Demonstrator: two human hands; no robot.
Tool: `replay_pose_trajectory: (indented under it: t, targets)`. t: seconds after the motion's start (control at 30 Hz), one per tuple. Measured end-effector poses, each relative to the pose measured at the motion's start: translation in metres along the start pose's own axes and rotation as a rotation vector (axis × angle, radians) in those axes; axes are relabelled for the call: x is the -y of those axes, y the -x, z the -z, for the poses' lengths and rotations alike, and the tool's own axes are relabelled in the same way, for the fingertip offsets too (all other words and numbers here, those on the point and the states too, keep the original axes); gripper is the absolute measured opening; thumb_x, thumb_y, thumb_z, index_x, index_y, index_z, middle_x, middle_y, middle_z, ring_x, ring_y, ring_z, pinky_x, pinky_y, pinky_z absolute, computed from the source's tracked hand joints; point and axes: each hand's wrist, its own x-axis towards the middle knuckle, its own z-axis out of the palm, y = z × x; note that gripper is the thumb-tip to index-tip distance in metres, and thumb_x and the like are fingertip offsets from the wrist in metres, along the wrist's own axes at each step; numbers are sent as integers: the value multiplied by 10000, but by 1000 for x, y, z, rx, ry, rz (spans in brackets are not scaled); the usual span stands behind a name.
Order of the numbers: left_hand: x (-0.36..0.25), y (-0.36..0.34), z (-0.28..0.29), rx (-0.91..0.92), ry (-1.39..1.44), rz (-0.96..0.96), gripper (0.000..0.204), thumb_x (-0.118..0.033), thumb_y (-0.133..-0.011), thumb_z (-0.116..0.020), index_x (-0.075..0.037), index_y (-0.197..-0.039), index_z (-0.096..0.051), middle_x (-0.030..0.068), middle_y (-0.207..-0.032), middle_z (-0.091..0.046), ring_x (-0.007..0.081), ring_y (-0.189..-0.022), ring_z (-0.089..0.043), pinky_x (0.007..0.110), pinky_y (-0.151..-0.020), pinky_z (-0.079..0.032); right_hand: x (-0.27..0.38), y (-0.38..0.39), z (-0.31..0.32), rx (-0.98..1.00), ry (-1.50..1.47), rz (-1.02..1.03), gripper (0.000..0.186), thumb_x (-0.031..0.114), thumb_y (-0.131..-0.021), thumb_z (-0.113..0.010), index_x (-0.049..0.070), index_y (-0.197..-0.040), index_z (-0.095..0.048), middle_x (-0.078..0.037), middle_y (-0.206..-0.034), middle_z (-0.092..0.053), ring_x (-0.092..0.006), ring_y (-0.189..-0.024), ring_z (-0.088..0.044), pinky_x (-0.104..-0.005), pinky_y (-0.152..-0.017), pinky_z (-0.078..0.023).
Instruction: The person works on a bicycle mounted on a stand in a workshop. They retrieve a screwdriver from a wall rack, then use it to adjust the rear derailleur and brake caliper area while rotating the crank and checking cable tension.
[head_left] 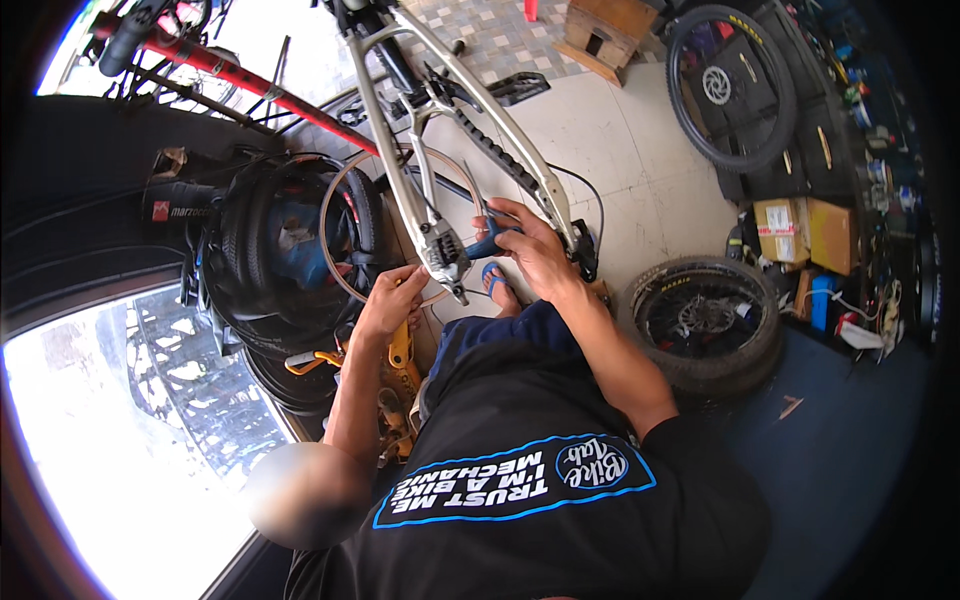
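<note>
In front of me hangs a pale beige bicycle frame [541, 180], its rear end pointing toward me. My right hand [535, 255] is between the two rear arms of the frame, with its fingers wrapped round a blue-handled hand tool [486, 243]. The tool's tip reaches toward the left rear dropout [445, 252]; whether it touches cannot be told. Beside that dropout, on its outer left side, my left hand [390, 303] has thumb and fingers pinched together. Whatever they may hold is too small to make out.
A bare wheel rim [330, 225] stands behind my left hand, near stacked tyres [225, 250]. On the right lie a wheel with a tyre [765, 345] and cardboard boxes [828, 235]. Another wheel [778, 130] leans farther back. A red tube [260, 88] crosses the upper left.
</note>
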Motion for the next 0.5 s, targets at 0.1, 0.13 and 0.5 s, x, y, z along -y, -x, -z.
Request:
replay_pose_trajectory:
  t: [0.1,0.13,0.5]
  targets:
    - [-2,1,0,3,41,40,328,-310,-1087,-573,-70,-864,-556,-45,-624,-435,70,-464,-434,259,-437,-393,5,-1,0,36,47,20,465,-97,-889,-510,-4,-1331,-622,-107,-1218,-700,-147,-1102,-648,-301,-1018,-502]
    - [0,1,1,3,61,44,327,-306,-1089,-567,-69,-864,-556,-41,-628,-439,72,-464,-436,262,-436,-398,6,1,-2,21,74,-1,441,-100,-887,-507,-2,-1293,-649,-94,-1202,-703,-144,-1095,-644,-296,-1014,-498]
    - [-2,3,-2,-71,15,49,245,-202,-1072,-520,-56,-881,-570,-7,-620,-454,98,-462,-468,281,-423,-410,-3,20,3,-12,1,-48,552,297,-1001,-699,15,-1442,-521,-88,-1175,-614,-144,-1049,-631,-324,-812,-576]
